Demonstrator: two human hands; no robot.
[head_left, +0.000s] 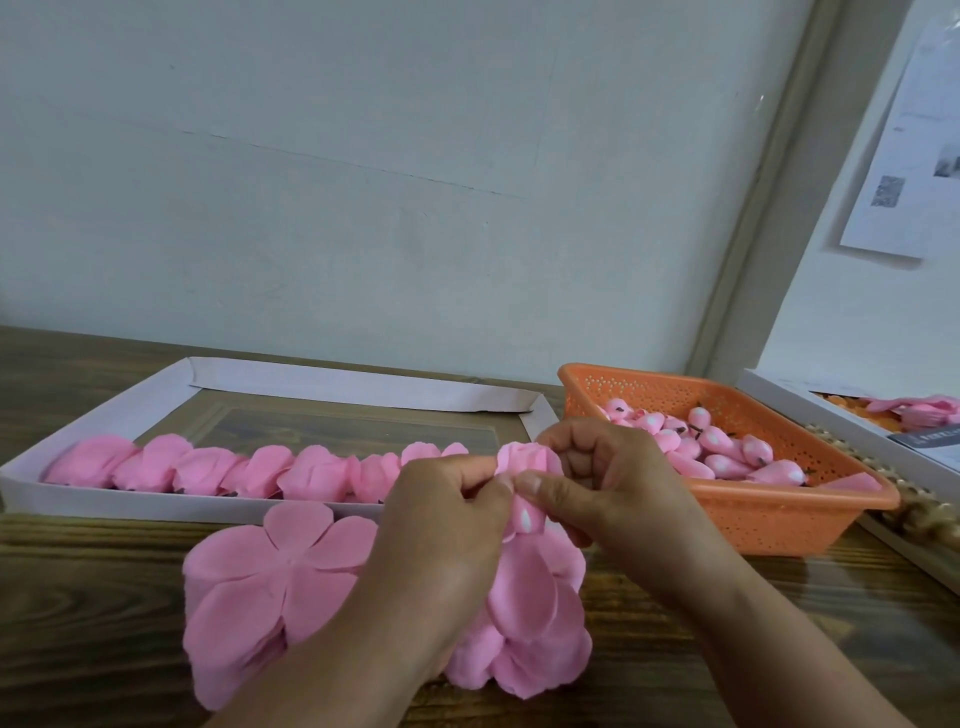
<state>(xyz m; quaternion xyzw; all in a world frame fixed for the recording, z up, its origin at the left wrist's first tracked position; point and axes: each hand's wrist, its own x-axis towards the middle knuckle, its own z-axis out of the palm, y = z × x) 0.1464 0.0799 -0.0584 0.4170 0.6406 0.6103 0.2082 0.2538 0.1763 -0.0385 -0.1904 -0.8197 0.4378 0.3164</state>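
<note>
Both hands meet above a stack of pink fabric petal sheets (275, 587) on the wooden table (93, 613). My left hand (436, 525) and my right hand (608, 478) pinch a pink flower bud (524, 467) with petals wrapped round it, held between the fingertips. A white cardboard tray (104, 415) behind the hands holds a row of pink assembled flowers (234, 470). An orange plastic basket (779, 514) at the right holds several pink bud cores (722, 452).
A pale wall rises right behind the table. At the far right stands another white box (810, 410) with pink and orange pieces, and a beaded strip (914, 514) lies beside the basket. A paper sheet (904, 156) hangs on the wall.
</note>
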